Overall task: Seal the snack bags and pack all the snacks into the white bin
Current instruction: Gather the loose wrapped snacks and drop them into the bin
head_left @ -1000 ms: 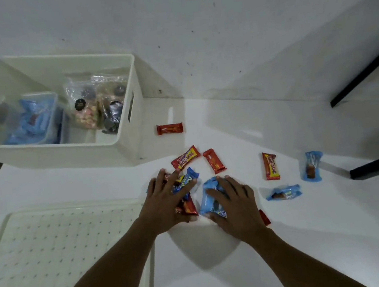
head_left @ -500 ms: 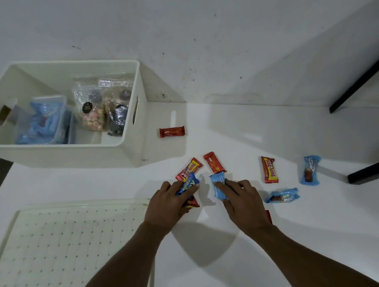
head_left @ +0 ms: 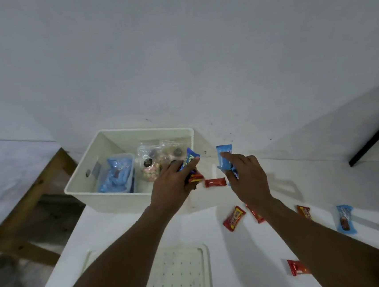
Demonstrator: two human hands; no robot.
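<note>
- a small bunch of snacks, blue and red wrappers (head_left: pixel 191 169), is clutched in the left hand (head_left: pixel 173 186), held right at the near right corner of the white bin (head_left: pixel 110 196)
- a light blue snack pack (head_left: pixel 225 160) is gripped by the right hand (head_left: pixel 247 179), raised over the worktop (head_left: pixel 252 248) just right of the bin
- sealed clear bags (head_left: pixel 153 167) and a blue-filled bag (head_left: pixel 117 175) are already sat inside the bin
- one red bar (head_left: pixel 215 182) is seen between the hands; more red bars (head_left: pixel 234 218) and a blue packet (head_left: pixel 345 219) are left scattered on the worktop; a dotted white tray (head_left: pixel 180 278) is nearest the camera
</note>
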